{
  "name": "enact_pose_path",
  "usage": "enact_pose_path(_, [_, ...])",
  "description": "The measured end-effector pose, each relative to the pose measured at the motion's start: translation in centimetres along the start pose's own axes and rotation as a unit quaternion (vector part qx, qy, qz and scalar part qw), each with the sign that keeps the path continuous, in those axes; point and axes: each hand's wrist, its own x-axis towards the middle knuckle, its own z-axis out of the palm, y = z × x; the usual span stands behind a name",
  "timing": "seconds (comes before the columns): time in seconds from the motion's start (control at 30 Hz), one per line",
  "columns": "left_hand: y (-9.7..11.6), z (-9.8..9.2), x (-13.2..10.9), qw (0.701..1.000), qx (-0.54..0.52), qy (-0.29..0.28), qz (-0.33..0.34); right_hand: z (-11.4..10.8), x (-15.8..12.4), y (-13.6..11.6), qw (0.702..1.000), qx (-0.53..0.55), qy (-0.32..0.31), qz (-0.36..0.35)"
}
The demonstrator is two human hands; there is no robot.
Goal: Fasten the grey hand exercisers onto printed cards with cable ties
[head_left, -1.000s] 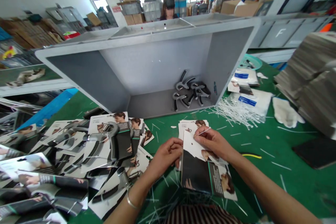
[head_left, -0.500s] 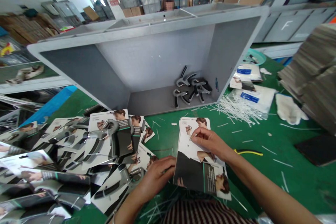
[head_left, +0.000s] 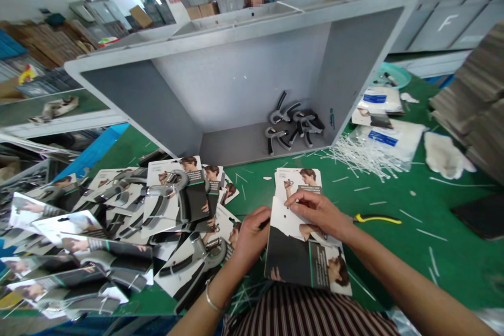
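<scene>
A printed backing card (head_left: 303,257) leans against my lap, tilted up off the green table (head_left: 394,252). My right hand (head_left: 318,212) rests on the card's white upper part with fingers curled and pinched near a small hole. My left hand (head_left: 252,236) is closed at the card's left edge, gripping it from behind. More blank cards (head_left: 299,181) lie stacked just beyond. A pile of cards with hand grippers (head_left: 165,205) tied on spreads out to the left.
A large grey open bin (head_left: 236,89) stands ahead with several loose hand grippers (head_left: 291,126) inside. White cable ties (head_left: 354,157) are scattered at its right, beside bags, a white glove (head_left: 444,155) and yellow-handled cutters (head_left: 374,219). Another person sits far behind the bin.
My left hand dropped from the card's edge toward my lap, then came back up to it. The right hand pressed down on the card. The view shifted a little.
</scene>
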Motion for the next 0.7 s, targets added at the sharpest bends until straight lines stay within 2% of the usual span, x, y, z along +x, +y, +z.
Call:
enact_pose_path(0.1, [0.0,0.1,-0.3,0.999,-0.03,0.01,-0.039,0.0,-0.3,0.0,1.0,-0.015,-0.024,-0.011])
enact_pose_path(0.2, [0.3,0.2,-0.6,0.983,-0.15,0.015,-0.106,0.2,-0.6,0.1,0.998,-0.037,-0.047,-0.02])
enact_pose_path(0.27, [0.7,0.0,-0.9,0.963,-0.232,0.003,-0.14,0.5,-0.7,0.0,0.995,-0.076,-0.047,-0.036])
enact_pose_path(0.33, [1.1,-0.3,-1.4,0.954,-0.255,-0.011,-0.158,1.0,-0.9,-0.1,0.989,-0.123,-0.026,-0.075])
enact_pose_path(0.43, [1.5,-0.8,-2.1,0.966,-0.19,0.0,-0.174,1.9,-1.2,0.0,0.976,-0.169,0.005,-0.137])
enact_pose_path(0.53, [1.5,-1.1,-1.8,0.984,-0.067,0.041,-0.158,2.9,-1.5,0.5,0.971,-0.186,0.001,-0.149])
enact_pose_path(0.6, [1.4,-1.3,-1.0,0.99,0.008,0.043,-0.136,3.5,-1.7,0.8,0.969,-0.192,-0.004,-0.154])
enact_pose_path(0.63, [1.3,-1.3,-0.6,0.991,0.029,0.015,-0.126,3.7,-1.8,0.9,0.968,-0.197,-0.003,-0.155])
enact_pose_path(0.7, [1.0,-1.5,0.2,0.988,0.038,-0.092,-0.121,3.8,-2.1,0.6,0.965,-0.21,0.001,-0.157])
